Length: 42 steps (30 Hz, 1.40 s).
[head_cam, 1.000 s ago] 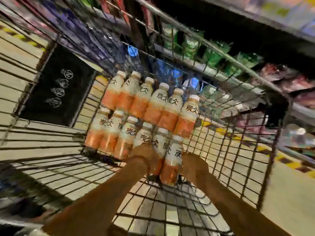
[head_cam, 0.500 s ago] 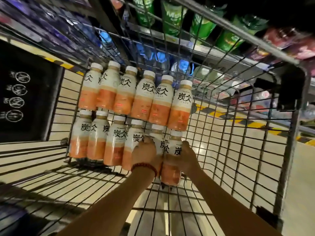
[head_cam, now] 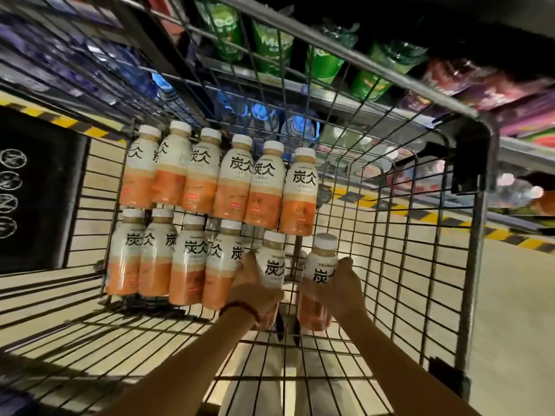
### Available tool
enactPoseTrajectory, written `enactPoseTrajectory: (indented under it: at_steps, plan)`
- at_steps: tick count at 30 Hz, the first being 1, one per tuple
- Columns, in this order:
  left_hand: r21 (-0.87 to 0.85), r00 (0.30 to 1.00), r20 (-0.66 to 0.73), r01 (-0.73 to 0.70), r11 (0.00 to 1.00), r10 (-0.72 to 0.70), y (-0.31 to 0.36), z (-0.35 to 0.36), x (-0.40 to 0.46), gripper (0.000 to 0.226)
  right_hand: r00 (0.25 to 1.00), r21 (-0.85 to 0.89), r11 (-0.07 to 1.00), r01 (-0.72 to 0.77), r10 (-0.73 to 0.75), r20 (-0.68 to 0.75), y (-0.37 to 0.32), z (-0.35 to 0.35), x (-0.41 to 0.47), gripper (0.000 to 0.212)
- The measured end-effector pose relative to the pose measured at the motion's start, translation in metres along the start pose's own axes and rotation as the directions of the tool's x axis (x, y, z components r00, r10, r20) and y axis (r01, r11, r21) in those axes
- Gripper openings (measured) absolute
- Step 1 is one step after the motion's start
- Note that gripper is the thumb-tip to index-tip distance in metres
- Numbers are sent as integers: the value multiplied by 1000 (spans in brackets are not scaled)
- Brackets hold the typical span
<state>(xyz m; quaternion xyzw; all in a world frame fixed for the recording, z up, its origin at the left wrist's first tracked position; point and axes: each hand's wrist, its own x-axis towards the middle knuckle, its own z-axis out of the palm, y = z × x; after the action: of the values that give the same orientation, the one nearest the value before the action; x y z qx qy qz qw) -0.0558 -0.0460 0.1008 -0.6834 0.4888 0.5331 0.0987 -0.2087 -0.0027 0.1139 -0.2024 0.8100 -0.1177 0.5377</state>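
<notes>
Several white-and-orange drink bottles with white caps lie in two rows on the floor of a wire shopping cart. The far row lies side by side against the cart's front wall. In the near row, my left hand, with a red bead bracelet on the wrist, grips one bottle at the row's right end. My right hand grips another bottle, a small gap to the right of it and lifted slightly.
Beyond the cart stand store shelves with green bottles, blue-capped water bottles and pink packs. A yellow-black striped line runs along the tiled floor. A black mat lies to the left.
My two hands held their bottles close together before; now the right hand's bottle has moved away to the right. The view has moved closer to the cart.
</notes>
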Motion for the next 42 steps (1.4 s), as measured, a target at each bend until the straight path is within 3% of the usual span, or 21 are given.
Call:
enactPoseTrajectory:
  at_steps: [6,12,16,19,22,25,29,32,38,42]
  plan:
    - [-245,991,17,-121,962,129,22,-45,-37,80,991,267,954,134,-135,-15,-37,-34,-37,39]
    - [-383,949,-99,-313,869,299,80,-94,-92,69,931,445,821,357,-355,-91,-93,-71,-96,55]
    - [-431,874,-161,-480,764,458,123,-127,-137,73,876,509,730,456,-470,-111,-135,-106,-138,53]
    - [-454,771,-207,-621,639,602,157,-150,-180,80,858,564,666,489,-486,-169,-164,-134,-179,82]
    - [-493,663,-257,-715,495,703,191,-167,-220,84,819,592,600,538,-538,-200,-181,-167,-220,68]
    - [-437,555,-273,-799,413,786,224,-179,-259,67,753,531,566,631,-611,-244,-192,-200,-258,87]
    - [-370,434,-299,-874,316,850,266,-185,-309,70,611,416,464,782,-703,-363,-194,-244,-309,56]
    - [-330,346,-304,-912,243,887,295,-182,-343,62,520,339,399,852,-717,-463,-186,-280,-340,54]
    - [-284,210,-296,-951,124,932,353,-155,-412,93,338,185,285,941,-745,-575,-162,-357,-404,62]
    - [-277,99,-295,-961,14,950,392,-117,-456,60,211,83,202,976,-777,-593,-134,-413,-440,62]
